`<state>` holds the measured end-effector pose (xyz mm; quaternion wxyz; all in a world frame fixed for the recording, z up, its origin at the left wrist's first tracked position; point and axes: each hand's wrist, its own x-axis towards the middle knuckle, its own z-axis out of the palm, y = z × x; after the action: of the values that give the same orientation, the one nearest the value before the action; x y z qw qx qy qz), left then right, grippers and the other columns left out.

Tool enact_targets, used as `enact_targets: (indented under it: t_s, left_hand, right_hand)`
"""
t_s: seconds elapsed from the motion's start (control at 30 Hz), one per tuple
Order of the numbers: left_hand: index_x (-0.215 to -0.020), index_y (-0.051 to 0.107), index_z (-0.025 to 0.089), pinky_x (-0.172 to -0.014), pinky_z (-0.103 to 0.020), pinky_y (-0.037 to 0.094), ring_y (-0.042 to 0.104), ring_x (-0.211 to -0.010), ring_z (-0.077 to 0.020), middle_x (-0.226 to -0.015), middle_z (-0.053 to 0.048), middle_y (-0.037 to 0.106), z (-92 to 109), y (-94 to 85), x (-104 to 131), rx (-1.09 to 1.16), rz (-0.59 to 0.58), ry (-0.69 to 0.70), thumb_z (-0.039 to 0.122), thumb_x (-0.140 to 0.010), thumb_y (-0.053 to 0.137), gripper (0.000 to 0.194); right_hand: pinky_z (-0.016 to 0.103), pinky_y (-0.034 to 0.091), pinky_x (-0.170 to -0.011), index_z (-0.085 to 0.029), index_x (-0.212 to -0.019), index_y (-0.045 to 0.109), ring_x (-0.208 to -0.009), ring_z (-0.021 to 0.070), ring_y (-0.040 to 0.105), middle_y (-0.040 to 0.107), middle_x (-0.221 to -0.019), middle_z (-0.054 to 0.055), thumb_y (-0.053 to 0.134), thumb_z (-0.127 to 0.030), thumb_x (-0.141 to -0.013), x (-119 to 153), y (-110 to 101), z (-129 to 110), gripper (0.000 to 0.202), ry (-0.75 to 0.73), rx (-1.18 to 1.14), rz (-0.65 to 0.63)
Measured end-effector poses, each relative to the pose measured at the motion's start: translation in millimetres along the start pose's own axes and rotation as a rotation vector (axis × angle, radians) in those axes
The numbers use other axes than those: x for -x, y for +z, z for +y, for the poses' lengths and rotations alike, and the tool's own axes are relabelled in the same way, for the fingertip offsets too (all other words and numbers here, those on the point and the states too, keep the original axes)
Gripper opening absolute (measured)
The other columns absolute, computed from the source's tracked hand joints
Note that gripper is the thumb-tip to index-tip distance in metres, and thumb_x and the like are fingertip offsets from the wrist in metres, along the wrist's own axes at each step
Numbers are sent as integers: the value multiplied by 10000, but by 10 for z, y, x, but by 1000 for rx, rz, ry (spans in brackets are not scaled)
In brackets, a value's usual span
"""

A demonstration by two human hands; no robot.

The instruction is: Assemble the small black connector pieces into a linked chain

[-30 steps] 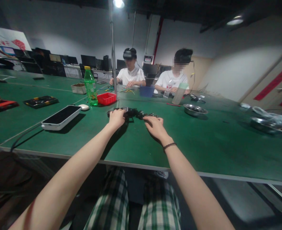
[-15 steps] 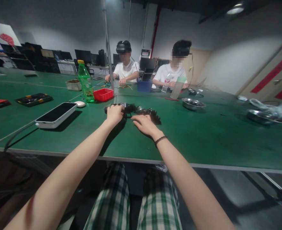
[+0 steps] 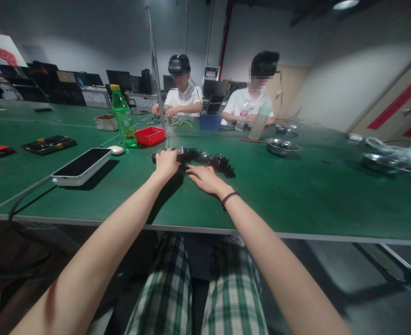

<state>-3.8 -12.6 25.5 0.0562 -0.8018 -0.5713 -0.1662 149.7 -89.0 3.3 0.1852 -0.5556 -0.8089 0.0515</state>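
A long black object with a pale label on its left part [image 3: 182, 150] and a glossy, lumpy, dark stretch [image 3: 222, 163] on its right lies across the green table; its kind I cannot make out. Over its left end my left hand [image 3: 167, 163] is closed, the fingers curled down on it. My right hand [image 3: 205, 177] lies along its near side with fingers stretched out, their tips close to my left hand. Part of the black object is hidden behind both hands.
To the left are a white-cased device [image 3: 83, 166], a white mouse-like piece [image 3: 116, 150], a green bottle [image 3: 123, 118] and a red tray [image 3: 150, 136]. A metal bowl [image 3: 282, 148] stands right. Two people sit opposite, near a blue bin [image 3: 210, 121] and a metal pole [image 3: 152, 56].
My right hand has shifted slightly left, its fingers a little more spread. The left hand keeps its hold on the black object. The view has tilted slightly.
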Motion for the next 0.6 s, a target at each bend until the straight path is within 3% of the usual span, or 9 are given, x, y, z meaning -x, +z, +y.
enact_targets:
  t_s: [0.6]
  left_hand:
    - [-1222,579,219,-880,-415,456,575,-1113,-306,-1188,-105,656,-10,11,-29,20,-19,42,222,-802,605,420]
  right_hand:
    - [424,332,-996,-203,-1198,578,-1214,245,523,608,-1286,94,477,-267,-934,11,-5,62,290,-10,-17,48]
